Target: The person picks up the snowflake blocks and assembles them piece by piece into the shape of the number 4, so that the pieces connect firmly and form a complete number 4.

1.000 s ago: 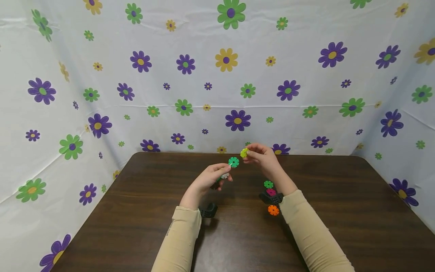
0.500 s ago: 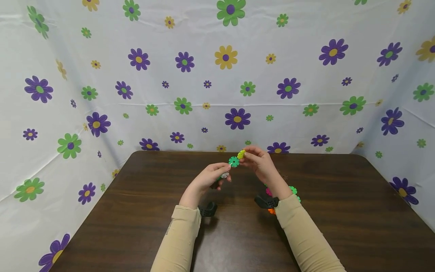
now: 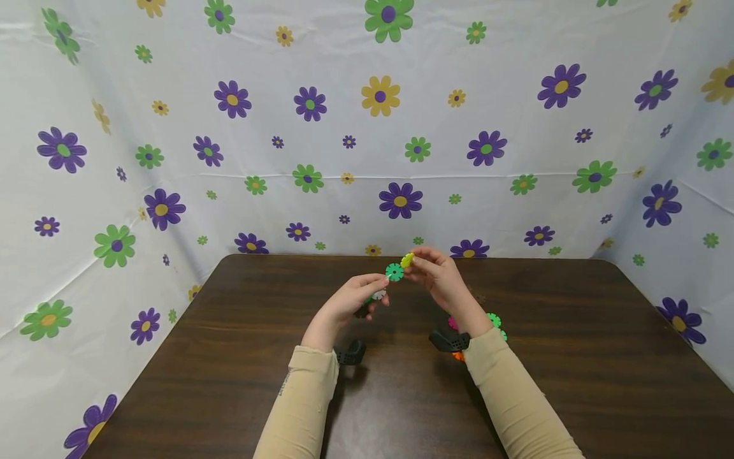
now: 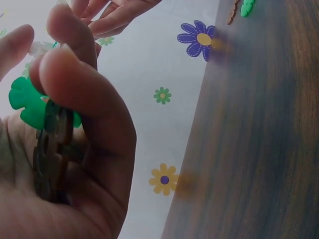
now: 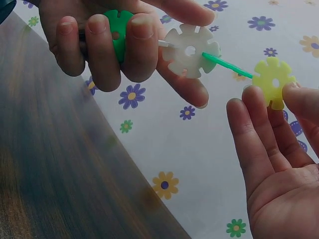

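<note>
My left hand (image 3: 355, 296) holds a chain of notched plastic discs, its fingers curled around the lower end. In that chain are a brown disc (image 4: 52, 154), a green disc (image 5: 119, 25) and a white disc (image 5: 175, 46), joined edge into edge. A second green disc (image 3: 394, 273) sticks out from the white one, seen edge-on in the right wrist view. Between thumb and fingertips, my right hand (image 3: 438, 277) pinches a yellow disc (image 5: 269, 89). The yellow disc's rim meets the outer edge of that second green disc, the two set crosswise.
On the dark wooden table (image 3: 241, 382), a pink disc (image 3: 453, 324), an orange disc (image 3: 458, 356) and green discs (image 3: 494, 320) lie around my right forearm, partly hidden by it. A flower-patterned curtain (image 3: 344, 204) hangs behind the table's far edge.
My right hand has moved left, bringing the yellow disc to the green disc's edge and turning it more edge-on. The left hand stays almost still. The last half second shows hardly any movement.
</note>
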